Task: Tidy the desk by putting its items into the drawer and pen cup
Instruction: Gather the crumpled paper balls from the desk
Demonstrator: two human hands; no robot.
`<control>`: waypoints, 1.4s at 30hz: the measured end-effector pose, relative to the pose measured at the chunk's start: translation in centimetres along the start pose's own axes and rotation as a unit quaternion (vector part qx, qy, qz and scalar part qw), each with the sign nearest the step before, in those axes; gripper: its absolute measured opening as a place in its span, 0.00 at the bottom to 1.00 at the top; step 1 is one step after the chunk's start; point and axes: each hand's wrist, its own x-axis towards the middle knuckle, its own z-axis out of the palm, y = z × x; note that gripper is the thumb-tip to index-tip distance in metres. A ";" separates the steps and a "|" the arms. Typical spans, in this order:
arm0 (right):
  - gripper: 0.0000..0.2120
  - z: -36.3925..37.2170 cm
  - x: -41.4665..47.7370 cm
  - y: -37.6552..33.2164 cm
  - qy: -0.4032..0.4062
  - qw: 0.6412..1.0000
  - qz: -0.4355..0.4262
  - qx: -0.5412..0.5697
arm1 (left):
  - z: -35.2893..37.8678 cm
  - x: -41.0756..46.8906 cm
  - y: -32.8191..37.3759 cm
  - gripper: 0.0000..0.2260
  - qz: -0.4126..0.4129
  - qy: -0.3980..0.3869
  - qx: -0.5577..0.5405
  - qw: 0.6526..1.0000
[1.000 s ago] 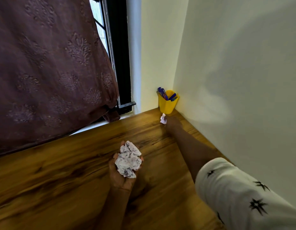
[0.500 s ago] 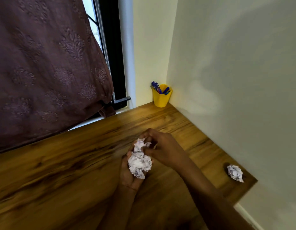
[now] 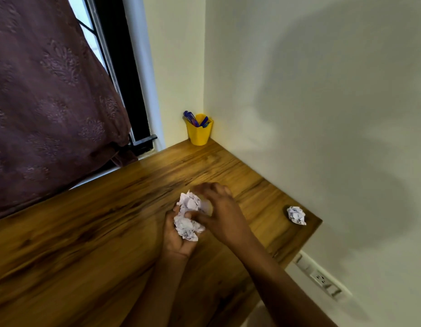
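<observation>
My left hand (image 3: 175,237) lies palm up over the wooden desk (image 3: 86,232) and cups crumpled white papers (image 3: 188,215) with printed marks. My right hand (image 3: 220,213) reaches in from the right, and its fingers press against the paper wad in the left palm. Another crumpled paper ball (image 3: 296,215) lies by itself near the desk's right edge, close to the wall. A yellow pen cup (image 3: 199,133) with blue pens stands in the far corner. No drawer is in view.
A dark purple curtain (image 3: 46,95) hangs over the window at the left, just behind the desk's back edge. White walls close the corner and the right side. A wall socket (image 3: 320,278) sits below the desk's right end.
My right hand has come back from the corner by the pen cup with a small paper ball and now meets the left hand. The view has swung right, showing the other ball.
</observation>
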 end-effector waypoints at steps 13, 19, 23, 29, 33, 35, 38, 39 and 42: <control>0.15 -3.7 -5.4 18.1 0.091 0.893 0.303 -0.321 | 7.2 0.3 -5.0 0.32 -0.028 0.282 0.017 0.959; 0.14 -5.3 -6.5 21.7 0.164 0.921 0.270 -0.228 | 7.9 -0.7 -7.6 0.31 -0.046 0.271 0.012 0.961; 0.11 -7.5 -8.7 16.8 0.267 0.877 0.295 0.270 | 11.5 -1.8 -9.5 0.24 -0.092 0.233 -0.033 0.968; 0.19 -5.5 -18.0 5.4 0.333 0.734 0.230 0.545 | 16.9 -6.4 -14.9 0.29 -0.124 0.245 0.021 0.961; 0.15 -3.2 -24.0 4.8 0.409 0.679 0.259 0.552 | 17.3 -12.0 -20.2 0.26 -0.202 0.177 0.013 0.963; 0.10 -2.0 -27.3 6.2 0.469 0.629 0.301 0.543 | 15.8 -15.6 -23.2 0.22 -0.264 0.299 0.155 0.904; 0.07 0.7 -32.9 9.7 0.525 0.546 0.392 0.521 | 14.1 -20.6 -27.8 0.17 -0.300 0.311 0.267 0.862; 0.07 1.7 -34.7 11.1 0.535 0.522 0.418 0.516 | 13.7 -21.9 -29.4 0.18 -0.315 0.319 0.280 0.849; 0.07 4.8 -39.0 15.6 0.540 0.465 0.484 0.508 | 11.3 -25.0 -34.1 0.27 -0.340 0.387 0.241 0.822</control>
